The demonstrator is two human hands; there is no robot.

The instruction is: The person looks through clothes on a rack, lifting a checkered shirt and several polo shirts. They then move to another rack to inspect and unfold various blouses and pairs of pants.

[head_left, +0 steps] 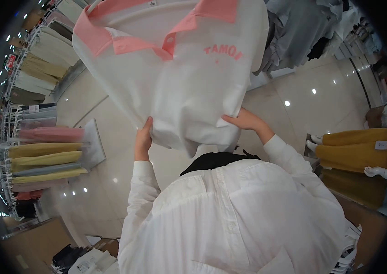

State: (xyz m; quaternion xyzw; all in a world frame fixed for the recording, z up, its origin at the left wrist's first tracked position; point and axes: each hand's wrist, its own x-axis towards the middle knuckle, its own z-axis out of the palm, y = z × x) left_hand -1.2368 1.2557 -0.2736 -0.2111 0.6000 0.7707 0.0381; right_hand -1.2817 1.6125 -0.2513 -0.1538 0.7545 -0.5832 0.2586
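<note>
A white polo shirt (184, 86) with a pink collar and pink lettering on the chest is stretched out in front of me. My left hand (144, 137) grips its lower left edge, thumb on the front of the fabric. On the other side my right hand (247, 119) pinches the lower right edge in the same way, thumb on top. Between the hands the cloth sags in folds. The fingers behind the fabric are hidden. What holds up the collar end is out of sight beyond the top of the view.
Racks of trousers (47, 155) and other garments line the left. Grey shirts (301, 32) hang at the upper right. A mannequin in mustard trousers (353, 141) stands at the right. Folded clothes (93, 262) lie at the lower left. The floor (111, 182) is shiny tile.
</note>
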